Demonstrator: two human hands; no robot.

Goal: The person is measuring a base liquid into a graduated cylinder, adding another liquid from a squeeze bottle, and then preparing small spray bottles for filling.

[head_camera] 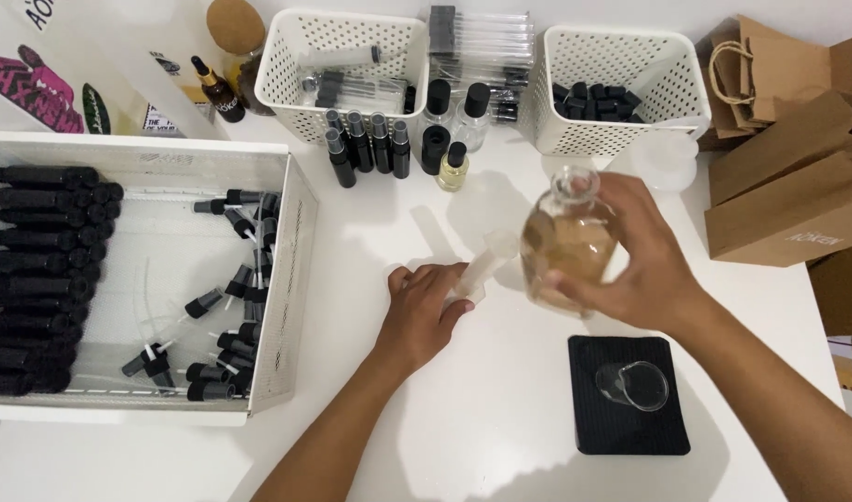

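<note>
bottle: round clear glass bottle of amber liquid (568, 244), held tilted above the white surface (482, 409), mouth open at its top, between the two hands
small glass beaker: clear, standing on a black ribbed square mat (621, 418), near edge of the surface, just below the bottle; the beaker (635, 384) looks empty
right hand: right hand (644, 260) wrapped around the bottle's far side, fingers closed on the glass
left hand: left hand (424, 311) lies on the surface, fingers curled around a pale translucent plastic piece (482, 268) whose upper end points toward the bottle; its exact kind is hard to tell
left tray: large white mesh tray (282, 279) holding rows of black tubes (40, 270) and loose black spray pumps (231, 325)
middle distance: small dark-capped spray vials (366, 139) and small clear bottles with black caps (454, 125) standing in a cluster
right side: brown cardboard boxes (784, 191) and a brown paper bag (751, 74)
far edge: two white perforated baskets, the left one (342, 70) with clear tubes, the right one (621, 88) with black caps
</note>
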